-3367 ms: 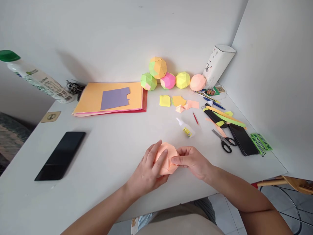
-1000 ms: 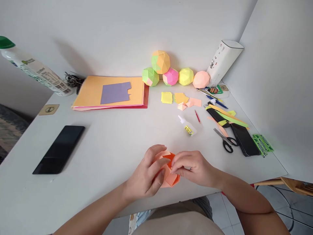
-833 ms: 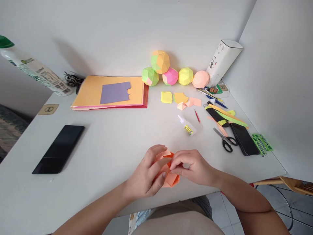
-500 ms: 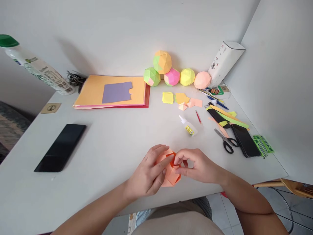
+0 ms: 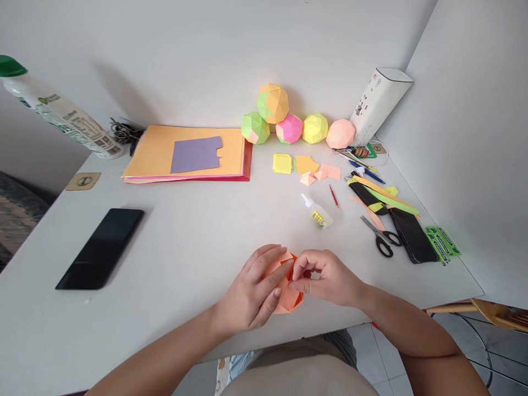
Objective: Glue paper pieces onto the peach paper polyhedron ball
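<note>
Near the table's front edge lies an orange folded-paper ball (image 5: 291,300), partly built, with an opening in its upper side. My left hand (image 5: 258,289) curves over its left side, fingers closed round the paper. With thumb and index finger, my right hand (image 5: 319,278) pinches the paper at the rim of the opening. My fingers hide much of the ball. Beyond my hands lie a small glue bottle (image 5: 319,213) and a short red pen-like stick (image 5: 334,196).
Finished paper balls (image 5: 315,129) line the wall, with folded paper pieces (image 5: 306,165) before them. Scissors (image 5: 381,236) and a black phone (image 5: 412,235) lie right. At left are a larger dark phone (image 5: 101,248), a paper stack (image 5: 154,151) and a white bottle (image 5: 61,115).
My right thumb and index finger have shifted slightly left along the opening's rim and pinch closer together. My left hand stays on the ball.
</note>
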`<state>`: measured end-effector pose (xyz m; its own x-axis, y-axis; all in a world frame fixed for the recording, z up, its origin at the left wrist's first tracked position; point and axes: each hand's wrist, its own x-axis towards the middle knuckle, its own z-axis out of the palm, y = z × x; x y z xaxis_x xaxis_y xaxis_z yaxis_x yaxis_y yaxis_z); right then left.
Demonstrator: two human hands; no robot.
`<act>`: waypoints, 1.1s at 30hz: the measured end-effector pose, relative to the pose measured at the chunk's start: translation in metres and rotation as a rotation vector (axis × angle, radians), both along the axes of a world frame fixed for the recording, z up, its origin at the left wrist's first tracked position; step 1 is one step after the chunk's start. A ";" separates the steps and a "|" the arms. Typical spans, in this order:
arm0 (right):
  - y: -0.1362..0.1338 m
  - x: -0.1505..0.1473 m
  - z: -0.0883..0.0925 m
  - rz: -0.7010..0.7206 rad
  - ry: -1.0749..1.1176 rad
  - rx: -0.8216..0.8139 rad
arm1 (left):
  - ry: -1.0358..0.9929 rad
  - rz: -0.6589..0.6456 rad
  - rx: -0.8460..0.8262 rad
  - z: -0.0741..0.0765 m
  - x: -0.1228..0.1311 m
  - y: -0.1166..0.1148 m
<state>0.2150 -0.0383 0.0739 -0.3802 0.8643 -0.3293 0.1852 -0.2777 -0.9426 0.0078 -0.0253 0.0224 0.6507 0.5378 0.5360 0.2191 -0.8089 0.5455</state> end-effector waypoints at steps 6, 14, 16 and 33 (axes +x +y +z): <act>-0.001 -0.002 -0.002 -0.031 0.070 -0.026 | 0.019 0.037 0.015 0.001 0.000 -0.002; -0.002 -0.004 -0.004 -0.063 0.093 0.003 | 0.030 0.034 0.028 0.002 0.001 -0.001; -0.002 -0.004 -0.004 -0.066 0.089 0.002 | 0.036 0.039 0.043 0.002 0.001 -0.001; -0.005 -0.003 0.000 -0.033 -0.013 0.137 | 0.035 0.034 0.013 0.005 0.001 -0.002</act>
